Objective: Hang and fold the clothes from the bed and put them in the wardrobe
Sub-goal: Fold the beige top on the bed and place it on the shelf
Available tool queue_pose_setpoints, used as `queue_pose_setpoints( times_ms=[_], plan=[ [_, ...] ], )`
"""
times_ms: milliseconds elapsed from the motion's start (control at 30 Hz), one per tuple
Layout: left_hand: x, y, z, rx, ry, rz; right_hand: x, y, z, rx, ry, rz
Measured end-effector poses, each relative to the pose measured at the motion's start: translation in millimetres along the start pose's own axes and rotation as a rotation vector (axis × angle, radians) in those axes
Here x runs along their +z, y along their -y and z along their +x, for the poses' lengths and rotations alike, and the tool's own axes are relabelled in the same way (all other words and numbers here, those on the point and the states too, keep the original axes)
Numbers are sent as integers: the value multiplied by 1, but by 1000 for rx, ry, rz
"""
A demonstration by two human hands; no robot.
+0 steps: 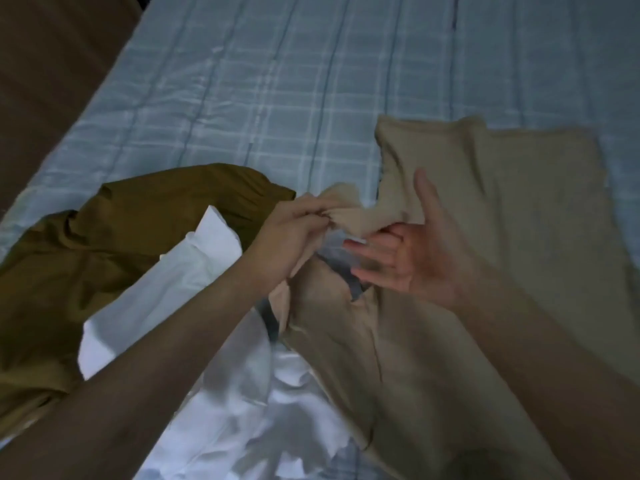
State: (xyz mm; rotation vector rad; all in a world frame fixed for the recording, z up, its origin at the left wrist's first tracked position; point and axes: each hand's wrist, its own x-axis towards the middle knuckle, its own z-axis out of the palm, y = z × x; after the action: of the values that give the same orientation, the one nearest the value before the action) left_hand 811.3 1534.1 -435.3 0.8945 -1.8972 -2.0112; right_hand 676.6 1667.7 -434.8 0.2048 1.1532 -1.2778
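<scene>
A beige garment [502, 220] lies spread over the right half of the bed. My left hand [294, 233] pinches a bunched corner of it, lifted a little above the bed. My right hand [408, 258] is beside that corner with palm up and fingers spread, its fingertips under the raised fabric. An olive-brown garment [104, 244] lies crumpled at the left. A white garment [207, 341] is heaped between it and the beige one. A bit of grey cloth [346, 268] shows under the beige fabric near my hands.
The bed is covered by a light blue checked quilt [277, 98] that stretches away from me. A brown floor or surface [45, 64] borders the bed at the upper left.
</scene>
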Motion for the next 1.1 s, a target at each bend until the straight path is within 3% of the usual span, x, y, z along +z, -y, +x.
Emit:
queue_pose_setpoints(
  times_ms=[100, 233, 400, 533, 667, 800, 933, 1100],
  plan=[
    [18, -1, -21, 76, 130, 124, 8, 11, -20, -17, -94, 7],
    [29, 22, -48, 314, 80, 470, 6, 11, -62, -296, -229, -128],
    [46, 82, -81, 185, -234, 965, -31, 20, -143, -522, -257, -190],
    [68, 109, -101, -14, -288, 1029, -85, 26, -192, -589, -316, -189],
    [79, 115, -118, -80, -229, 956, -155, 8, -206, -528, -549, -142],
    [69, 122, -137, 240, -51, 1325, -228, -29, -192, -300, -774, -40],
    [67, 117, -151, 385, 44, 1454, -286, -71, -176, -16, -840, 6],
    [83, 120, -151, 535, 154, 1517, -318, -73, -165, -37, -846, -185]
  ],
)
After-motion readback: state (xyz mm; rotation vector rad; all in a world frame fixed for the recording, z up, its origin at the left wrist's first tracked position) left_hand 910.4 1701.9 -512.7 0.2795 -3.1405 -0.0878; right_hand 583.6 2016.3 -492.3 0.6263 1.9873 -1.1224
